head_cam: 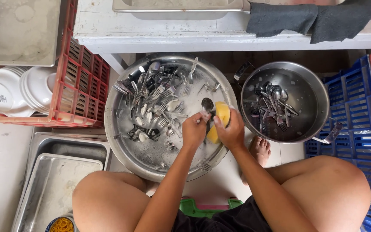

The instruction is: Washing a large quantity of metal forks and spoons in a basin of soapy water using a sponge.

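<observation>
Bare knees, left hand (194, 130) gripping spoon (207, 104), right hand (232, 132) gripping yellow sponge (220, 116)

This is the dishwashing corner of a commercial kitchen, shown by the wide soapy steel basin (168, 116) heaped with cutlery at centre, the rinsing pot (285, 101) at right, stacked white plates (18, 90) in a red crate (82, 86) upper left, and steel trays (52, 189) lower left.
</observation>
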